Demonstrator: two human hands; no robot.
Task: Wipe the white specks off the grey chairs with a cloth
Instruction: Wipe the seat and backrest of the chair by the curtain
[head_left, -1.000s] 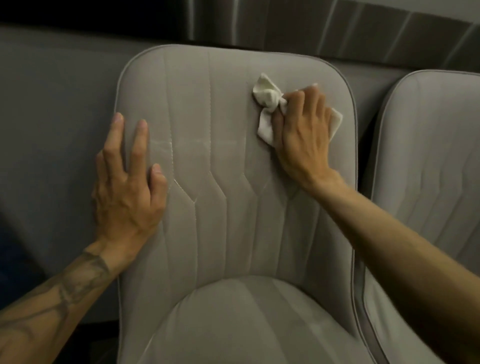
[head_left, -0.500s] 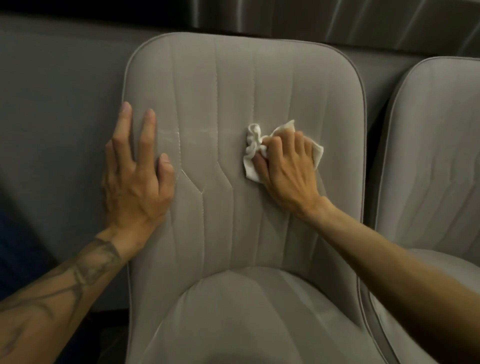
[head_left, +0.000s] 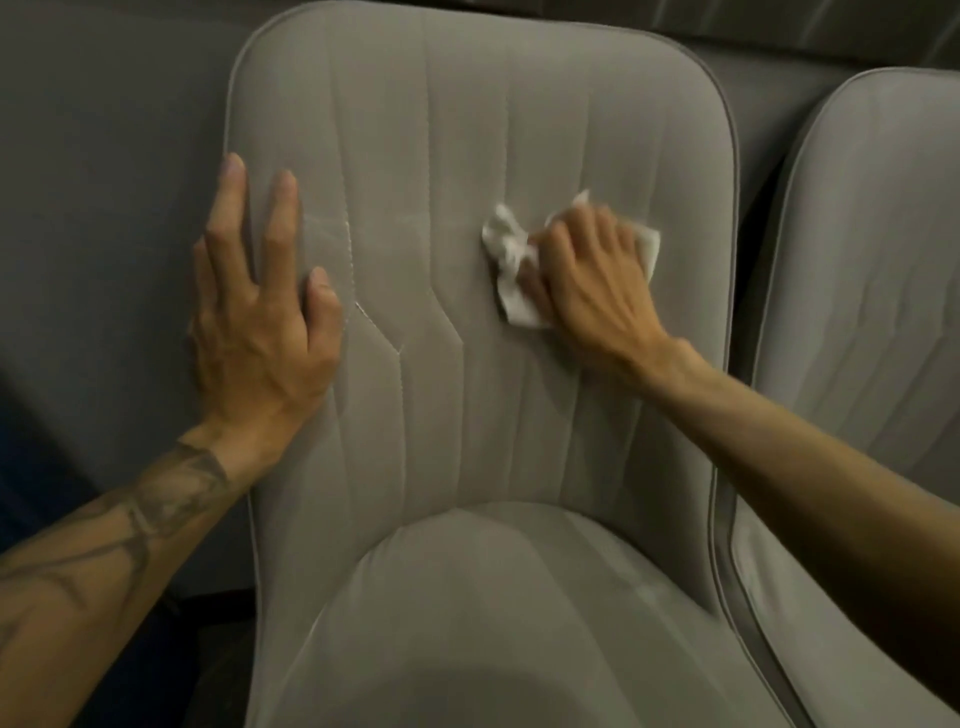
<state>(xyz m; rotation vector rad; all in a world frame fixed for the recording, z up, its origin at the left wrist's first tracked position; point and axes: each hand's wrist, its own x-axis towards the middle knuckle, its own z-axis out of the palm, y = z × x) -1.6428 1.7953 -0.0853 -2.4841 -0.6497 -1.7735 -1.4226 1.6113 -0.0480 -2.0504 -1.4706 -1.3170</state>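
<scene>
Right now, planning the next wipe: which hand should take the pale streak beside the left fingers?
Right. The right hand grips the cloth on the chair; the left hand lies flat beside the streak, holding nothing, seemingly steadying the chair.

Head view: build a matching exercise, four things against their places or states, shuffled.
Things:
1. left hand
2. right hand
3. cloth
4. right chair

Places or states:
A. white and crumpled
B. at the picture's right edge
C. flat on the left chair's left edge
D. gripping the cloth

Pairs: 1-C, 2-D, 3-A, 4-B.
</scene>
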